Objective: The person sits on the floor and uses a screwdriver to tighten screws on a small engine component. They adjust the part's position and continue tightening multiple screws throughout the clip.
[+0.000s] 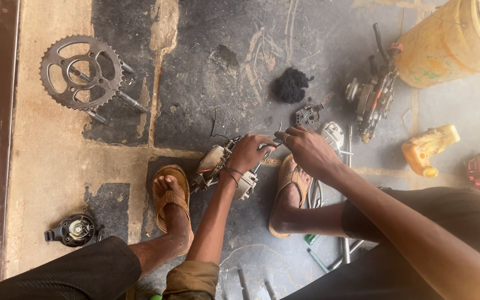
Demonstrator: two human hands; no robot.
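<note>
You are gripping the small engine part (pixel 220 164) on the floor (pixel 45 166) between your sandalled feet with your left hand (pixel 249 153) closed around it, while your right hand (pixel 306 150), at three o'clock, is pinching a thin tool (pixel 270 147) against it, disassembly looking unfinished.

Dull metal sprocket (pixel 81 72), rough concrete floor (pixel 206 66)

Yellow bucket (pixel 445 44), black fluffy tuft (pixel 291 85), tan sandals (pixel 170 194), grey sprocket (pixel 81 72)
</note>
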